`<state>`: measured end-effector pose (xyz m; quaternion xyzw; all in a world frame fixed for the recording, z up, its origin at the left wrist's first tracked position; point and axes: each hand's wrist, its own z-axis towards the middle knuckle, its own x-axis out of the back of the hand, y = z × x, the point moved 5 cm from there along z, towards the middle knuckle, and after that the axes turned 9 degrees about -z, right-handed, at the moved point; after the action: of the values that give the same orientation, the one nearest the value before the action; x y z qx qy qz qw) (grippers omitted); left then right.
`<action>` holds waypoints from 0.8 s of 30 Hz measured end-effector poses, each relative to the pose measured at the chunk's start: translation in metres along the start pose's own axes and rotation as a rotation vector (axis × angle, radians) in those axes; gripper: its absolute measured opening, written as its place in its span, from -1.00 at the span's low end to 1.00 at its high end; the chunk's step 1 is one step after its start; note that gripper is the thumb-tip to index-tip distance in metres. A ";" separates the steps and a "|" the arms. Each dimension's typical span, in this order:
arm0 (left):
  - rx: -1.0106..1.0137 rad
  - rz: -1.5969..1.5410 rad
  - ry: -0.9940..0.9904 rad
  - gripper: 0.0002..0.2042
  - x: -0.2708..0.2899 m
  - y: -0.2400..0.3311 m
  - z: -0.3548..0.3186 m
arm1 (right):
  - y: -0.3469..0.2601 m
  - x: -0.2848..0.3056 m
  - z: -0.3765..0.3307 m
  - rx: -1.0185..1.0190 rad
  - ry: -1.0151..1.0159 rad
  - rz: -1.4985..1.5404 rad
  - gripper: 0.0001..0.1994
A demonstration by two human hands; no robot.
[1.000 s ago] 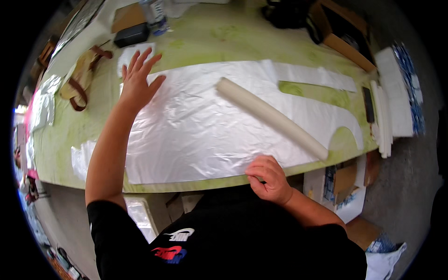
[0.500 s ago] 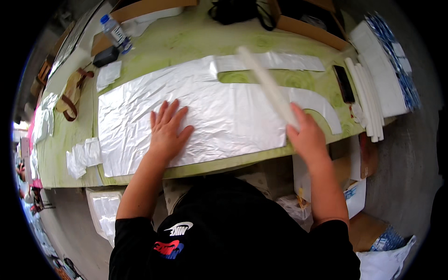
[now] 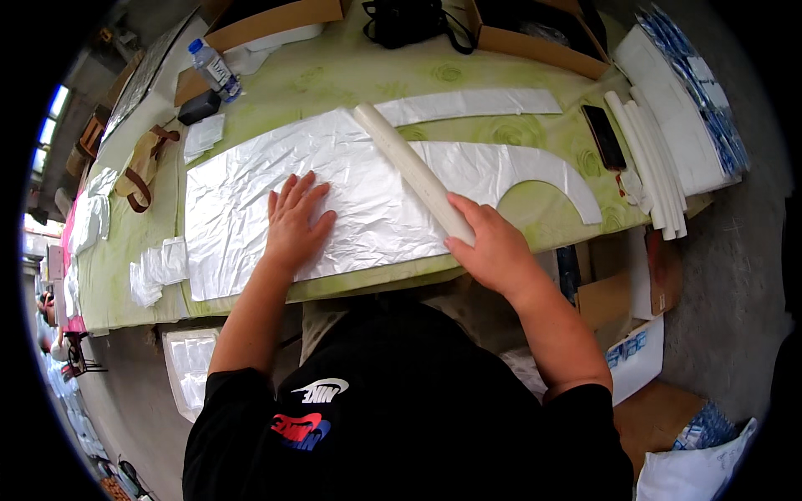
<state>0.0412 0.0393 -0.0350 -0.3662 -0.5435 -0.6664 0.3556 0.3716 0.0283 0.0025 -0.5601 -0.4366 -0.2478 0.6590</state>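
The tube (image 3: 413,171), gripped by the right hand (image 3: 494,255), has moved nearer the left hand (image 3: 295,222), whose open, spread palm should press the sheet (image 3: 238,196) taut.

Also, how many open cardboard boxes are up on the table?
2, both at the far side: the left box beyond the bottle, and the right box beside the black item with a strap. The picture's top cuts both off, so others may be hidden.
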 end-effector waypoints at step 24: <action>-0.081 -0.091 -0.008 -0.27 -0.003 -0.004 -0.001 | -0.081 -0.065 -0.005 0.043 -0.121 0.124 -0.36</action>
<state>0.0389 0.0387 -0.0396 -0.3578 -0.5337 -0.7018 0.3074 0.2744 -0.0070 -0.0106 -0.5858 -0.4454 -0.1628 0.6572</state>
